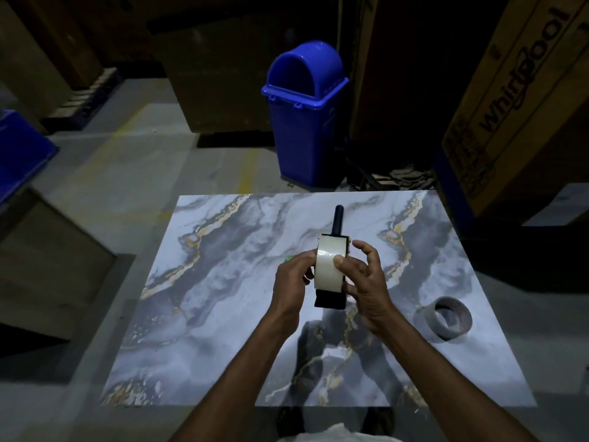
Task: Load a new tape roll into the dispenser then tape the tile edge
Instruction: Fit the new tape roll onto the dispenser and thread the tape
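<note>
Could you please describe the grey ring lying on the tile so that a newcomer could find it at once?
Start at the large marble-patterned tile before the person and go to its right side, just beyond the person's right hand. There lies a dull grey hollow ring, alone and untouched, unlike the pale glossy tape roll on the hand-held black dispenser.

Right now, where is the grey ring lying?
In the head view, the grey ring lies on the marble tile, to the right of the right hand.

Both hands — left hand [291,275], right hand [363,275] — grip the tape dispenser [331,272] above the tile [223,282].
</note>
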{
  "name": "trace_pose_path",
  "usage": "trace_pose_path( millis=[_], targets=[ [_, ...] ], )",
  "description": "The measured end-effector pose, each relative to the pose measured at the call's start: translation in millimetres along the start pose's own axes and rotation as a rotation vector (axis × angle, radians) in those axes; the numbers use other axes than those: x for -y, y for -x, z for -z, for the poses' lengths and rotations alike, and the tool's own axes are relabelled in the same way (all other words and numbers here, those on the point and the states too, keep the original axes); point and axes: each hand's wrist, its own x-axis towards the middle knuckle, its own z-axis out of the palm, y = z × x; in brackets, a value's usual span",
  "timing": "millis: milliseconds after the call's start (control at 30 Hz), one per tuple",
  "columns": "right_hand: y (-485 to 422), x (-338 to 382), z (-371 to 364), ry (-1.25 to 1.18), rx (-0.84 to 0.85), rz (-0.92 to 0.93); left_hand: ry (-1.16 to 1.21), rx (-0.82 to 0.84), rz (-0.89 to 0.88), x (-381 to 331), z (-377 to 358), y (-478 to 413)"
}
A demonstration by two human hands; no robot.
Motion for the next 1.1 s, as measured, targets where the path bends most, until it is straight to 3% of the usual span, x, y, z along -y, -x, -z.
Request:
trace_pose_path(
  millis=[300,533,800,1100],
  targets=[
    [9,27,-4,0.088,0.083,-0.045,0.033,0.104,-0.062,-3,-2,6],
    [10,33,-8,0.127,0.105,-0.018,0.098,-0.092,-0.082,-3,-18,7],
    [9,32,-7,0.215,0.14,0.068,0.224,-0.278,0.009,-7,-33,7],
    [8,37,-5,0.33,0.167,0.134,0.296,-0.366,0.13,-16,-39,9]
  ],
)
